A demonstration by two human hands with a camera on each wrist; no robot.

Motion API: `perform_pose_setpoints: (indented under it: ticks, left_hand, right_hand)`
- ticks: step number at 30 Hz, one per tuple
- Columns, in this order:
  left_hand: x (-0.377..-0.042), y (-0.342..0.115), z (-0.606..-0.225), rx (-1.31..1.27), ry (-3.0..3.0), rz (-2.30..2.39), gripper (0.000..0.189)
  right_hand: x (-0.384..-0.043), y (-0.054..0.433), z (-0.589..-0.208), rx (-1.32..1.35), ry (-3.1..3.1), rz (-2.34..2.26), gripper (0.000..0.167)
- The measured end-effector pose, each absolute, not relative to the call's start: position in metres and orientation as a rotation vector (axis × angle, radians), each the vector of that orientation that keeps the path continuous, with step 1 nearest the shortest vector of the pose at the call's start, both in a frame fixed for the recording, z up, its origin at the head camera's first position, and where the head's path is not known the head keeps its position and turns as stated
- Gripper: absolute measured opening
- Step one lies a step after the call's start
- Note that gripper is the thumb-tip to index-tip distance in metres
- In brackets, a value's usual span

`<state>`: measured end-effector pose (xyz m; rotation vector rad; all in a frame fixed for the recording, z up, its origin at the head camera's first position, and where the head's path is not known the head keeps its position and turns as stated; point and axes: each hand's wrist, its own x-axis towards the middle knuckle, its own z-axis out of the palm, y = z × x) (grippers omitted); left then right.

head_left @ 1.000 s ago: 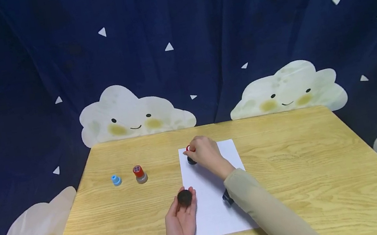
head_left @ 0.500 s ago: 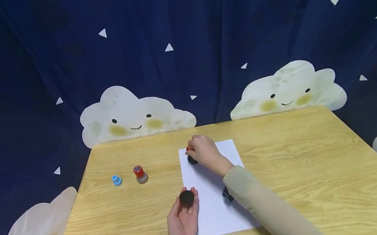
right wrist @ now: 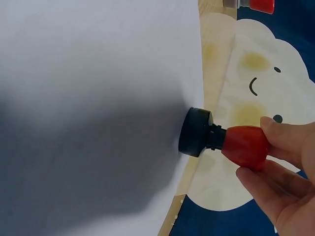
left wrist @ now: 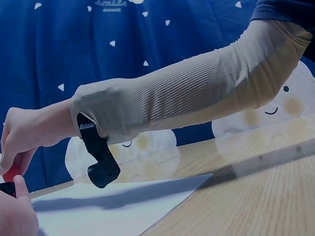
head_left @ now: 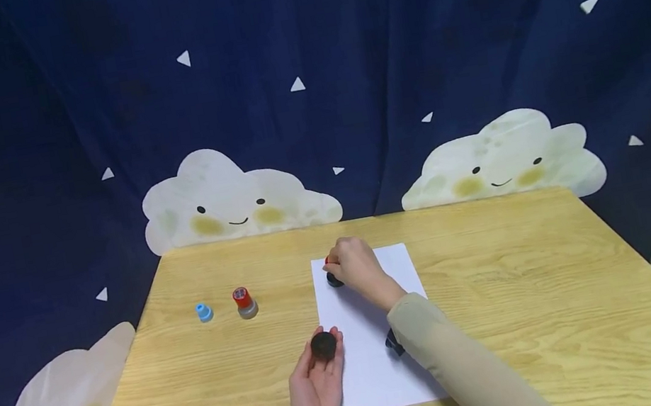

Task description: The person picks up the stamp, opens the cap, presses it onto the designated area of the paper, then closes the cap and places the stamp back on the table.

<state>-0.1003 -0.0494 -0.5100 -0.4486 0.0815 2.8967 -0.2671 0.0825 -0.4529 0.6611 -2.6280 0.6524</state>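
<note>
Stamp (right wrist: 230, 141) is located at the far left corner of the paper (head_left: 366, 368), held near upright in the head view. Right hand (head_left: 360, 270) grasps it: thumb and fingers pinch the red handle (right wrist: 245, 147) by its end. Black base (right wrist: 195, 132) faces the sheet, close to the paper's edge; whether it presses on the surface cannot be told.

Left hand (head_left: 317, 384) is turned palm up, nearer the body, over the paper's left edge. It grasps the black cap (head_left: 324, 346), which sits at the fingertips with the thumb on one side and fingers on the other. The cap is well apart from the stamp in the head view.

Right sleeve (head_left: 469, 366) is beige and crosses the near right part of the paper. Black wrist unit (left wrist: 98, 147) hangs below its cuff, over the sheet.

Second stamp (head_left: 244, 303), red above and grey below, stands on the wooden table (head_left: 528, 291), left of the paper. Blue piece (head_left: 204, 313) stands just beside it, farther left.

Dark blue curtain (head_left: 247, 43) rises behind the table, printed with white triangles and smiling clouds (head_left: 225, 184).
</note>
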Motion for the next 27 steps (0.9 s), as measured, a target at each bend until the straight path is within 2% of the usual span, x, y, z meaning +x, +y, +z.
perform_pose_setpoints:
  ticks: [27]
  left_hand:
    - [-0.1049,-0.0569,-0.5069,-0.465,0.046,2.931,0.032]
  right_hand:
    - [-0.2634,0.0816,-0.4564,0.675,-2.552,0.631,0.026]
